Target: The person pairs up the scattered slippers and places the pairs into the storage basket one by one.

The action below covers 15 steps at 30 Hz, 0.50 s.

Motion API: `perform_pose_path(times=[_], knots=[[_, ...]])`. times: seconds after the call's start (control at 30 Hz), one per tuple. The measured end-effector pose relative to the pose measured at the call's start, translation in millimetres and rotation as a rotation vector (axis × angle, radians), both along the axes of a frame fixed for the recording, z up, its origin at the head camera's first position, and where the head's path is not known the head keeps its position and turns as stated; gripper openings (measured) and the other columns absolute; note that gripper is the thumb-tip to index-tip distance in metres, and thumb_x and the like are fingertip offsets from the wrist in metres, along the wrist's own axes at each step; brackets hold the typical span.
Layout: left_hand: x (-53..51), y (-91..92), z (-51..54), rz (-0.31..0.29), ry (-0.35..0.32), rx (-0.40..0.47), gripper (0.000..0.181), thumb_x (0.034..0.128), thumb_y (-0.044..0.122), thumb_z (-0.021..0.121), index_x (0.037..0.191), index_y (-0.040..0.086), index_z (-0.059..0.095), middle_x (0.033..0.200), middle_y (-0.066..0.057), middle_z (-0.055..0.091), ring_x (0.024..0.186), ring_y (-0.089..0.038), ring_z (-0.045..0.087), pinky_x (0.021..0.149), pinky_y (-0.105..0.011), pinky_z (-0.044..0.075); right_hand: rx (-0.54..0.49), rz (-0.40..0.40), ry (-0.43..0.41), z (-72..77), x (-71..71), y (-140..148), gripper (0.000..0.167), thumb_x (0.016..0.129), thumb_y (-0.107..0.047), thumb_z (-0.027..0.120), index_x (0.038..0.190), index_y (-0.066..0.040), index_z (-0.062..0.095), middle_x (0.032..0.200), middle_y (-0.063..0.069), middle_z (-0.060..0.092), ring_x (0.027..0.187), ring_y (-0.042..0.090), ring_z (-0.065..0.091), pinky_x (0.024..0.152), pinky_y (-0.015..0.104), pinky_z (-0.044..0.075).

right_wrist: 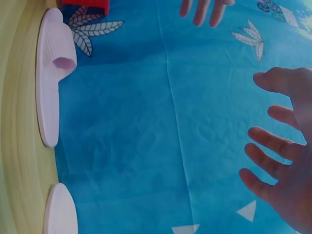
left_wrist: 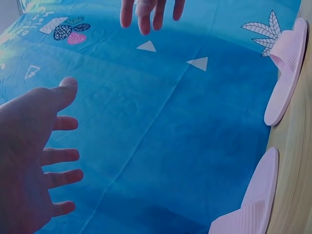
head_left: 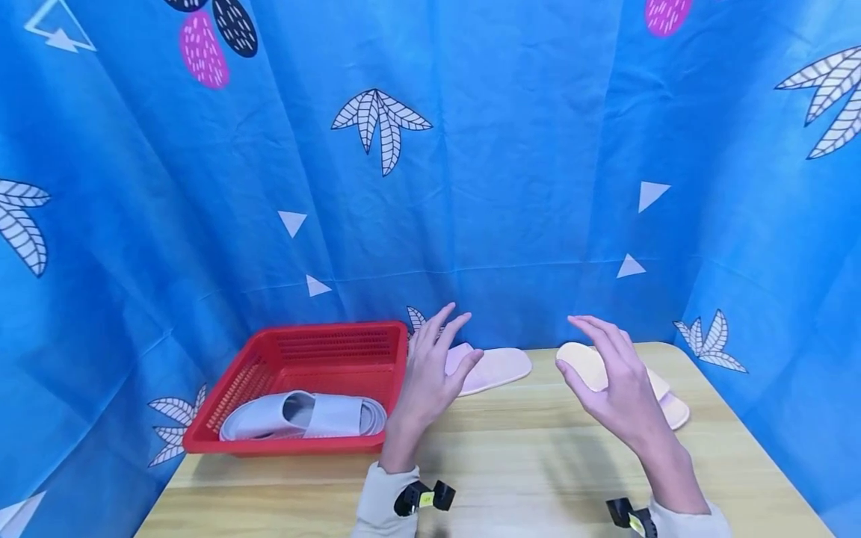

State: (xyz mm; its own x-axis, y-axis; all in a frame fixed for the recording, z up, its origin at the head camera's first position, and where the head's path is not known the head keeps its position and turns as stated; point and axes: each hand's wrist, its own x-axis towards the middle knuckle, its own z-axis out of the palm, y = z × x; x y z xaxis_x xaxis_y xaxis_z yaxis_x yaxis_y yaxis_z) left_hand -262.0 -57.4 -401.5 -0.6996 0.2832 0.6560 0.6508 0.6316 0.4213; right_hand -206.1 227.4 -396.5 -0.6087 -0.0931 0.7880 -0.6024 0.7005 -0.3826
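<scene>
Both hands are raised above the table with nothing in them. My left hand [head_left: 428,381] is between the red basket and one pink slipper [head_left: 501,368], covering part of that slipper in the head view. Over a second pale pink slipper [head_left: 675,410], at the right, hovers my right hand [head_left: 625,392], hiding its middle. Fingers are spread and gently bent on the left hand [left_wrist: 27,151] and on the right hand [right_wrist: 292,151] in the wrist views. The two slippers lie apart near the table's back edge, toes toward each other, each with a ribbed strap [right_wrist: 61,44].
A red plastic basket [head_left: 289,447] with mesh sides stands at the table's left. Inside it lie grey slippers [head_left: 336,415]. Blue patterned cloth [head_left: 525,187] hangs close behind and on both sides of the light wooden table [head_left: 498,463].
</scene>
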Motion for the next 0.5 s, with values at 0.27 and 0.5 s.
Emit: perform_pose_path(times=[0.27, 0.5], knots=[[-15.2, 4.8, -5.0, 0.024, -0.005, -0.025, 0.064, 0.0958, 0.055, 0.062, 0.152, 0.026, 0.051, 0.162, -0.005, 0.039, 0.147, -0.027, 0.035, 0.113, -0.065, 0.029, 0.006, -0.065, -0.002, -0.8, 1.1, 11, 0.076, 0.076, -0.011, 0.087, 0.146, -0.01, 0.057, 0.141, 0.013, 0.058, 0.129, 0.035, 0.05, 0.103, 0.038, 0.041], [-26.9, 13.6, -12.2, 0.019, -0.043, -0.045, 0.065, 0.0967, 0.055, 0.061, 0.153, 0.024, 0.049, 0.163, -0.007, 0.037, 0.148, -0.028, 0.033, 0.116, -0.065, 0.023, -0.002, -0.097, -0.022, -2.7, 3.7, 21, 0.078, 0.075, -0.009, 0.088, 0.146, -0.011, 0.056, 0.142, 0.014, 0.056, 0.129, 0.037, 0.049, 0.097, 0.053, 0.043]])
